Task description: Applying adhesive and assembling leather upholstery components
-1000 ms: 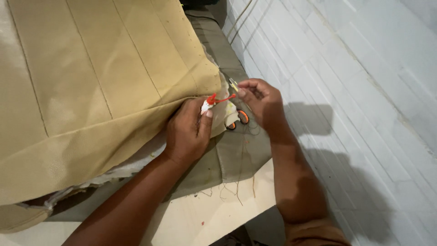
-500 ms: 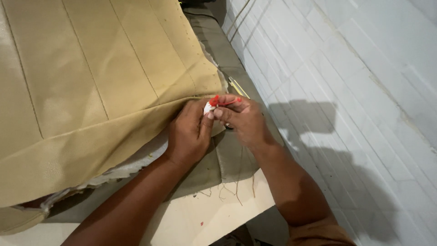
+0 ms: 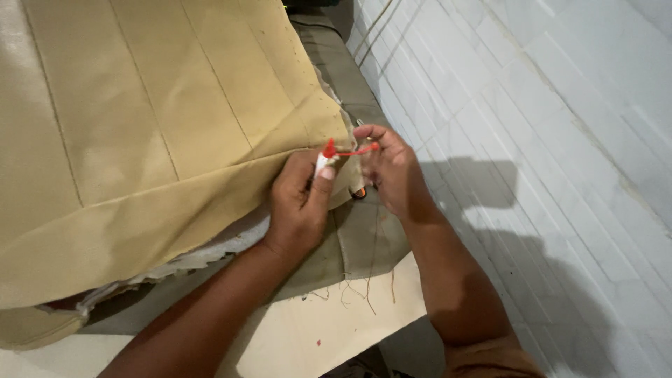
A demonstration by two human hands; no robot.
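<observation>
Item: tan quilted fabric cover, stitched in long panels, lying across the upper left of the head view, its corner ending near centre frame. Judged soft, pliable and light per fold, though bulky as a whole; best taken hold of at the hemmed corner edge, where the layers are thickest.

Item: small white object with a red tip, with a red strand running from it toward 3 o'clock. Judged very light and easily dropped; a fingertip pinch is suiting it.

Left hand: closing narrowly on the white object at the cover's corner, thumb and fingers pressing it there.

Right hand: sitting at 3 o'clock of the left, fingers pinching the far end of the red strand; something orange is partly hidden beneath it, kind not told.

Surroundings: grey-green cloth under both hands, pale board at 6 o'clock, white brick wall at 3 o'clock.

Change from half a second ago: the right hand is drawing away from the left, and the red strand is now stretching between them.
</observation>
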